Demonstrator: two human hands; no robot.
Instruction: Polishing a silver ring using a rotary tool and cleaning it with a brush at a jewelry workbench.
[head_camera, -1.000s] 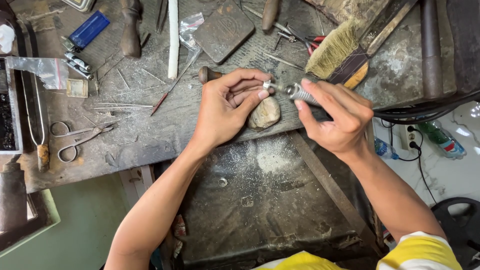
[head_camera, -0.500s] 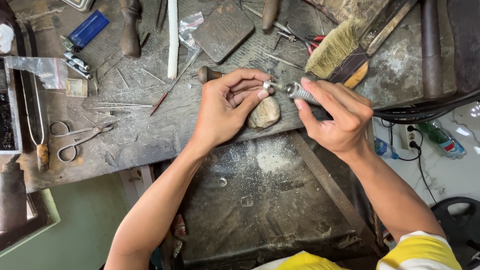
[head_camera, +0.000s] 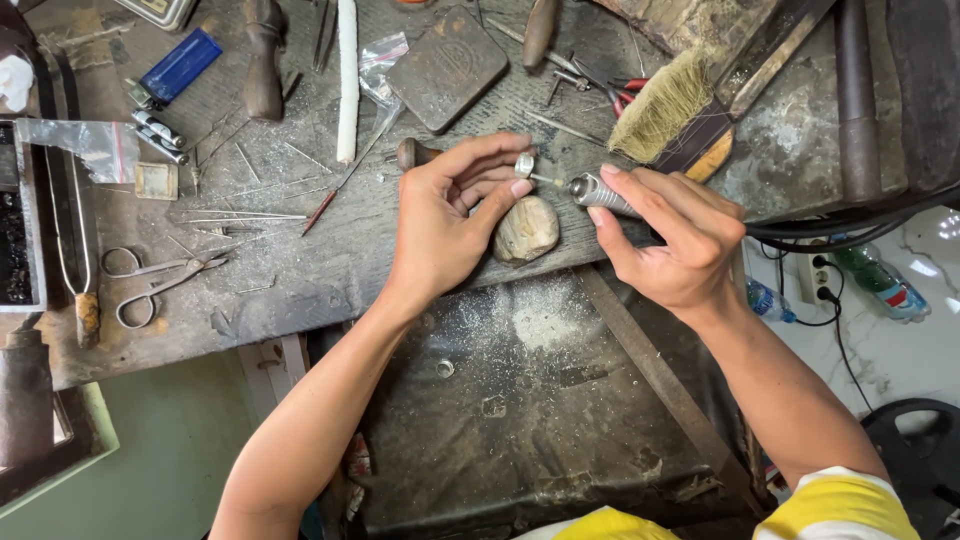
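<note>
- Left hand (head_camera: 445, 225): fingers closed, pinching one small silver ring (head_camera: 524, 165) at fingertips.
- Right hand (head_camera: 672, 232): fingers wrapped around one metal rotary handpiece (head_camera: 598, 192); its tip meets the ring from 3 o'clock.
- One rounded wooden peg (head_camera: 527, 229) sits just below the ring, at 6 o'clock.
- On the bench (head_camera: 300, 270): one brush (head_camera: 668, 105) at 1 o'clock, one pair of scissors (head_camera: 160, 284) at 9 o'clock, one blue lighter (head_camera: 180, 64) at 10 o'clock.

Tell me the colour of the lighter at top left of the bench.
Blue, with a silver metal top; the lighter shows in the head view, the only one.
</note>
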